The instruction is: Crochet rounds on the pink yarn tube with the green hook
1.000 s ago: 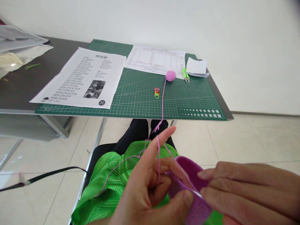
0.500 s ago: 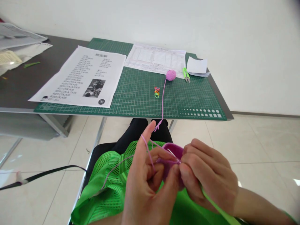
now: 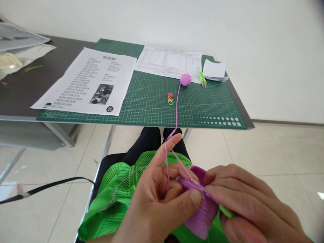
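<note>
My left hand (image 3: pixel 162 199) pinches the edge of a purple crocheted piece (image 3: pixel 201 216) between thumb and fingers, with its index finger raised. Pink yarn (image 3: pixel 176 111) loops over that finger and runs up to a ball of yarn (image 3: pixel 185 79) on the mat. In my right hand (image 3: pixel 253 202) is a crochet hook (image 3: pixel 227 211) with a green handle; its metal tip lies at the piece's top edge, beside my left fingertips. Part of the hook is hidden by my right fingers.
On the green cutting mat (image 3: pixel 152 101) lie a printed sheet (image 3: pixel 76 79), a form (image 3: pixel 168 62), small coloured stitch markers (image 3: pixel 170 98), green snips (image 3: pixel 202 79) and white paper slips (image 3: pixel 214 69). A black strap (image 3: pixel 50 185) hangs at the left.
My right hand has moved right and down, and the hook's tip has shifted. The purple piece is turned so more of its side shows. My left index finger now leans further right.
</note>
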